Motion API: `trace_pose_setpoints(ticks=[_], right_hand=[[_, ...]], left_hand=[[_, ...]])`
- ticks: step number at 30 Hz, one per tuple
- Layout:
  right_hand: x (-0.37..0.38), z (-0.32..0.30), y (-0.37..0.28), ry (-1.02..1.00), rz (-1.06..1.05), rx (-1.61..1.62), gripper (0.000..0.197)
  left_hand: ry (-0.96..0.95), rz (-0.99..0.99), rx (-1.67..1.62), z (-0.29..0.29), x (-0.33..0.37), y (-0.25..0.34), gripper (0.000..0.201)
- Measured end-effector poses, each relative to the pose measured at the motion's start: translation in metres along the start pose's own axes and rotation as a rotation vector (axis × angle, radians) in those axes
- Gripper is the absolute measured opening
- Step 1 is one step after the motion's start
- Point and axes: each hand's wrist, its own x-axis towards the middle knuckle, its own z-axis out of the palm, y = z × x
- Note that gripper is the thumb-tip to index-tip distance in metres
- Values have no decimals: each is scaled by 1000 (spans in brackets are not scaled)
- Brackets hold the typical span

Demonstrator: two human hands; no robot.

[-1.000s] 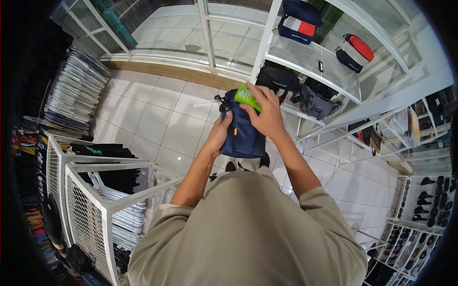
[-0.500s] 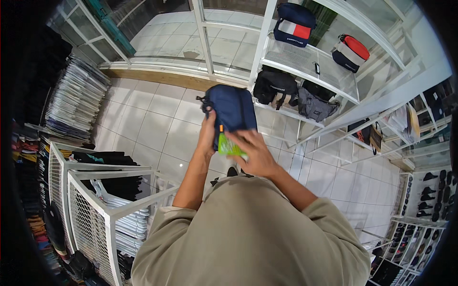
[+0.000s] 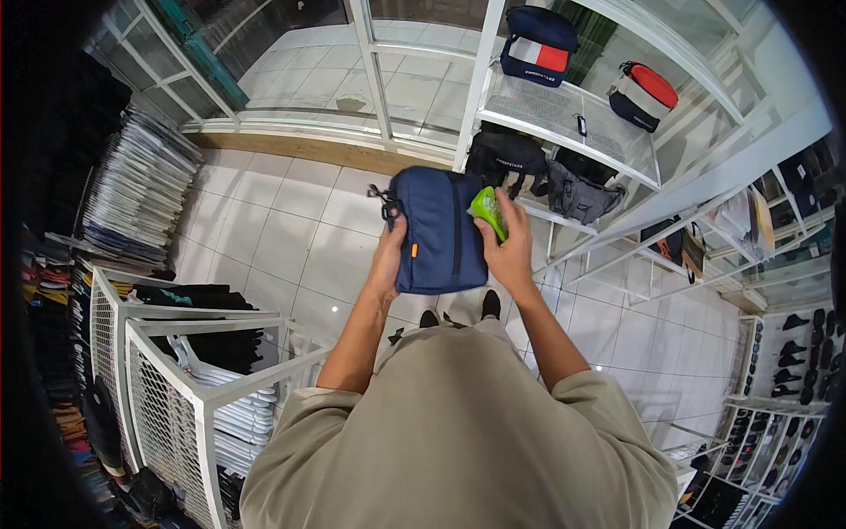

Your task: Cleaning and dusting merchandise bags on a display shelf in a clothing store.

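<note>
A navy blue zippered bag [image 3: 432, 242] is held up in front of me, its flat face toward me. A small orange tab shows near its left edge, and black cord hangs at its upper left corner. My left hand [image 3: 388, 263] grips the bag's left side, the fingers hidden behind it. At the right edge of the bag, my right hand [image 3: 511, 247] pinches a small bright green item [image 3: 486, 212], perhaps a folded cloth or packet; its kind is not plain. The green item is against or very near the bag's upper right edge.
A white shelf [image 3: 608, 159] at the far right holds several bags, including a navy one [image 3: 539, 48] and a red-topped one [image 3: 643, 95]. White mesh racks [image 3: 167, 397] with hanging clothes stand at the left. Glass panels [image 3: 423, 84] are ahead.
My right hand, with the green item, has moved from the bag's lower front to its right edge. The front with the orange tab is now uncovered, and the bag sits slightly lower and straighter.
</note>
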Motion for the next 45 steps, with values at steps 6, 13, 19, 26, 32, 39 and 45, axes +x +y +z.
trace_pose_setpoints(ticks=[6, 13, 19, 26, 32, 39, 45], right_hand=[[38, -11, -13, -109, -266, 36, 63], [30, 6, -47, -366, -513, 27, 64], [58, 16, -22, -98, -329, 5, 61], [18, 10, -17, -174, -410, 14, 65], [-10, -3, -36, -312, -348, -2, 71], [34, -5, 2, -38, -56, 51, 65], [-29, -2, -24, -330, -241, 103, 68]], left_hand=[[-86, 20, 168, -5, -6, 2, 59], [-42, 143, 352, -28, 8, -11, 56], [34, 10, 161, 1, -6, 0, 49], [-29, 58, 201, -36, 8, -13, 53], [8, -21, -58, -39, 13, -2, 61], [-19, -29, 0, -7, 2, 5, 61], [-56, -25, -195, -48, 29, 18, 59]])
